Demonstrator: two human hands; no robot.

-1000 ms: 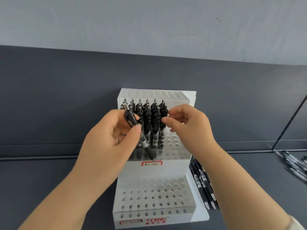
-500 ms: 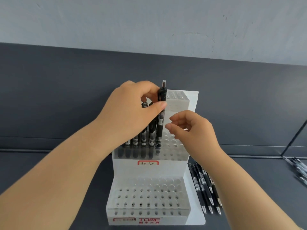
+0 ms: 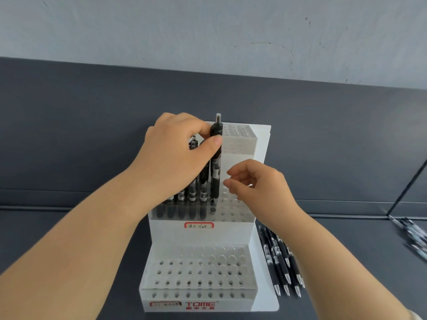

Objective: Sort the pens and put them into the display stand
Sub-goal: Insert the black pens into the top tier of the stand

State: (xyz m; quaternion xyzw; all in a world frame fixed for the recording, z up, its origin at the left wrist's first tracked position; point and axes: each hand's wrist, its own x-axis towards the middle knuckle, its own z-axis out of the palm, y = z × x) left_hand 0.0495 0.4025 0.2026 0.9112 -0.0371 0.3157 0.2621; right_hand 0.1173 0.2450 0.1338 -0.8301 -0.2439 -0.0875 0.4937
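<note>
Your left hand [image 3: 178, 155] pinches a black pen [image 3: 215, 162] near its top between thumb and fingers, holding it upright with its tip at a hole in the middle tier of the white display stand [image 3: 261, 158]; whether the tip has entered the hole is hard to make out through the frosted plastic. Your hand and forearm cover most of the row of pens already standing [image 3: 191, 192] in that tier, so you see only their lower barrels and a couple of clips (their full count cannot be told). Your right hand [image 3: 258, 183] hovers just beside the held pen, fingers loosely curled and apart, gripping nothing, and it hides part of the middle tier's right side. The top tier shows only a few holes past your left knuckles. The bottom tier, with the red "TOME" lettering [image 3: 200, 304], lies in plain view with its holes unfilled. On the dark table [image 3: 69, 227] just right of the stand's base lie several loose black pens [image 3: 279, 259], tips toward you. At the far right edge more pens [image 3: 413, 236] lie blurred and partly cut off by the frame. The handwriting on the small red-bordered label [image 3: 199, 225] is too faint to read.
</note>
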